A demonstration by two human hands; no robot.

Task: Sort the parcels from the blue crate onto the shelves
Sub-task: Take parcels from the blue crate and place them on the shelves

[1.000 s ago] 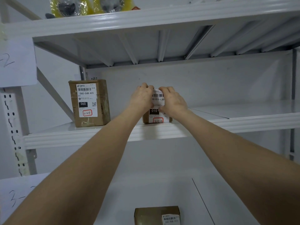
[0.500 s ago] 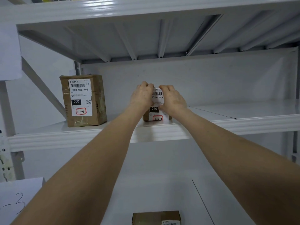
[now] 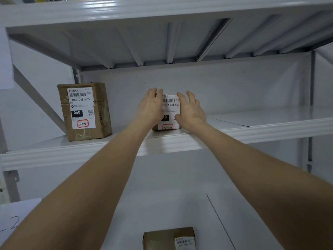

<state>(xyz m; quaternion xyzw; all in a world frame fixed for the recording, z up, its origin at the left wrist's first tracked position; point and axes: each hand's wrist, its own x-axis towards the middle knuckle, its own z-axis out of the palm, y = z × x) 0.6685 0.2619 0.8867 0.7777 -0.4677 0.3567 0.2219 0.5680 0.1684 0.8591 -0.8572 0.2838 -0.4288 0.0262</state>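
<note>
Nearest to me, at the bottom centre of the frame, a brown parcel (image 3: 168, 238) lies on the lower shelf (image 3: 162, 199), its label only partly in view. I count that one as sorted. A paper sign (image 3: 16, 219) with a handwritten 2 shows at the lower left.

Both forearms run up from the bottom corners to the centre of the frame. There the small parcel (image 3: 170, 112) stands upright on the middle shelf (image 3: 270, 130), close behind its front lip, label facing me. My left hand (image 3: 150, 107) lies with straight fingers flat along the parcel's left side. My right hand (image 3: 191, 110) is at its right side, fingers spread and relaxed. Neither hand curls round the box, and I cannot tell whether the right palm touches the cardboard. I judge this parcel placed, with only the letting go left.

Further left on the same shelf, well apart, the larger parcel (image 3: 84, 111) marked 060 stands upright, also done. Farthest off, the upper shelf (image 3: 162, 8) spans the top of the frame.

The blue crate is out of view, so I cannot say how many parcels remain.
</note>
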